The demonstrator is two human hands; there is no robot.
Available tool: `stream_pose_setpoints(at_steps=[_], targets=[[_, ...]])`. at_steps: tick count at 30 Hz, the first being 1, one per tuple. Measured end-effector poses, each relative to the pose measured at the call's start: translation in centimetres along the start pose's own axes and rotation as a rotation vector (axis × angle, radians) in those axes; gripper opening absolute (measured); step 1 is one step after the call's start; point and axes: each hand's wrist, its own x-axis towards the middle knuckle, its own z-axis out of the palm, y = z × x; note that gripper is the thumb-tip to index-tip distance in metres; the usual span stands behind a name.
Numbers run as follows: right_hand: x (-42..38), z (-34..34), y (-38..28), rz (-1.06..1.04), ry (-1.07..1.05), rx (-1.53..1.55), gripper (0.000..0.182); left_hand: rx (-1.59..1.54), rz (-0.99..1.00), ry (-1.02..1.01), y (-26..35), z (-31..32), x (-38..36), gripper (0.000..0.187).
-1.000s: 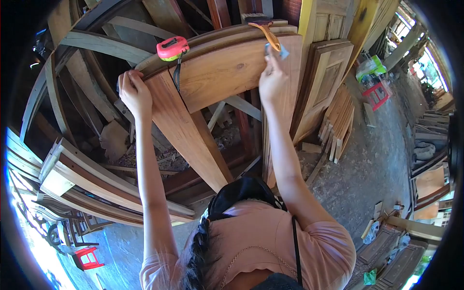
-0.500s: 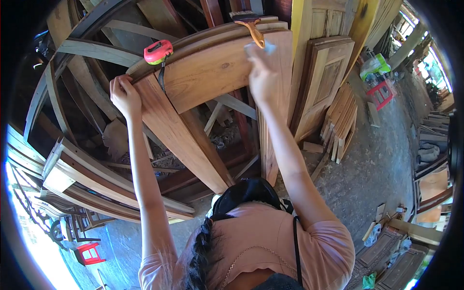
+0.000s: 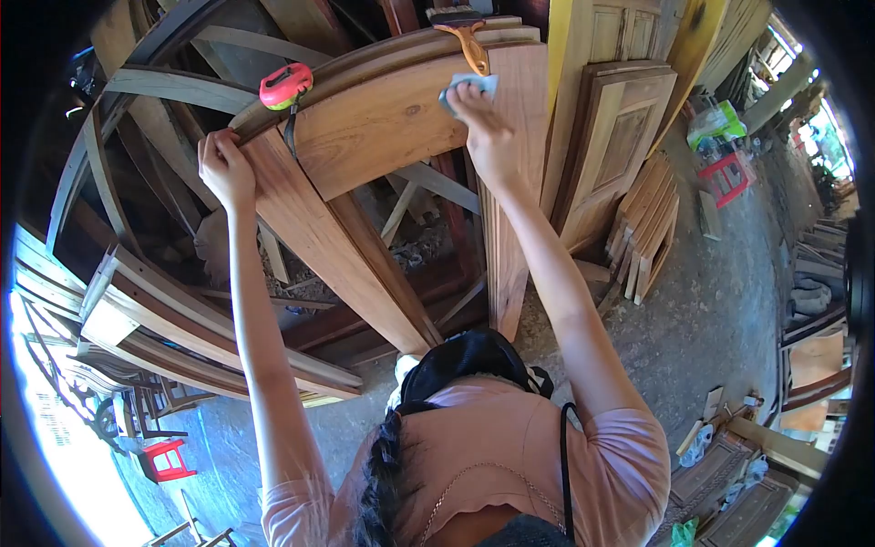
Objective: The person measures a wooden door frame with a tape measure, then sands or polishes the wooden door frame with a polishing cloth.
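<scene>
In the head view, a wooden frame with a wide top board and two long side pieces stands in front of me. My left hand curls its fingers over the frame's upper left corner. Pressed under the fingers of my right hand is a light-blue sheet, at the right end of the top board where it meets the right side piece. Just above it, a paintbrush with an orange-brown handle lies across the top edge. A pink tape measure rests on that edge nearer my left hand.
Curved wooden pieces crowd the space behind and left of the frame. Panelled wooden doors lean at the right, with stacked panels beside them. Red stools stand on the concrete floor at both sides.
My right hand has slid a little left and towards me with the light-blue sheet. My left hand keeps its place on the corner. The whole view has shifted slightly.
</scene>
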Motion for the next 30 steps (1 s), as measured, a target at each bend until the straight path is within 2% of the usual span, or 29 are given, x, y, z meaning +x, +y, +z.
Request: stream_pose_setpoints(at_steps=[1, 2, 4, 5, 7, 9, 10, 11, 13, 17, 19, 20, 21, 22, 23, 24, 25, 27, 28, 30], targets=[[-0.5, 0.0, 0.8, -0.103, -0.028, -0.008, 0.041, -0.023, 0.013, 0.015, 0.0, 0.1, 0.0, 0.025], [-0.2, -0.7, 1.6, -0.098, -0.023, -0.004, 0.041, -0.044, 0.027, 0.03, -0.1, 0.1, 0.1, 0.025], [0.9, -3.1, 4.0, 0.219, -0.132, -0.097, 0.041, -0.027, 0.032, 0.018, -0.3, 0.0, 0.3, 0.025], [1.7, -2.9, 6.0, 0.138, 0.073, -0.078, 0.046, -0.017, 0.029, 0.007, -0.3, 0.0, 0.2, 0.025], [1.7, -1.7, 6.5, 0.148, 0.243, -0.105, 0.046, -0.002, 0.013, 0.003, -0.2, -0.1, 0.1, 0.025], [1.3, -2.7, 0.6, 0.461, -0.023, 0.03, 0.048, 0.017, 0.0, 0.007, -0.1, 0.0, 0.2, 0.024], [-1.2, 0.1, -0.1, 0.496, -0.053, 0.268, 0.05, 0.013, 0.008, 0.011, -0.2, 0.0, 0.2, 0.025], [-1.6, 0.2, -1.7, 0.048, -0.006, 0.076, 0.05, 0.01, 0.02, 0.008, -0.2, -0.1, 0.1, 0.025], [-2.6, 0.5, -2.1, -0.141, -0.103, 0.02, 0.05, 0.002, 0.024, 0.002, -0.3, -0.1, 0.0, 0.025], [-0.5, -3.0, 3.0, 0.009, -0.198, -0.017, 0.048, 0.011, 0.008, -0.008, -0.1, -0.3, 0.1, 0.025], [-0.3, -2.4, 4.7, 0.181, 0.162, -0.037, 0.046, 0.003, 0.008, -0.002, -0.3, -0.1, 0.1, 0.025], [-0.7, -1.6, 4.0, 0.198, 0.213, -0.05, 0.043, -0.002, 0.016, 0.005, -0.4, -0.1, 0.1, 0.025], [-1.3, -1.9, 1.5, 0.37, 0.082, 0.062, 0.041, 0.0, 0.011, 0.005, -0.6, -0.1, 0.1, 0.025], [-2.2, -1.7, -0.9, 0.363, -0.012, 0.123, 0.04, 0.001, 0.02, 0.004, -0.6, -0.1, 0.1, 0.026], [-3.5, -0.7, -2.4, 0.252, -0.077, 0.169, 0.042, 0.001, 0.032, -0.001, -0.7, -0.1, 0.2, 0.026], [-4.4, 1.0, -2.6, -0.04, -0.001, 0.111, 0.046, -0.025, 0.033, 0.003, -0.7, -0.1, 0.1, 0.025], [-5.6, 1.0, -1.6, -0.035, -0.002, 0.11, 0.046, -0.026, 0.033, -0.002, -0.6, -0.1, 0.1, 0.025], [-6.7, -0.6, 0.6, -0.081, -0.225, 0.05, 0.046, -0.034, 0.011, -0.012, -0.5, -0.2, 0.2, 0.026], [-4.5, -3.2, 1.2, -0.076, -0.201, -0.103, 0.047, -0.033, 0.011, -0.013, -0.7, -0.2, 0.3, 0.026], [-3.5, -5.5, 3.9, 0.56, -0.355, -0.133, 0.045, 0.004, 0.039, -0.025, -1.0, -0.2, 0.3, 0.026]])
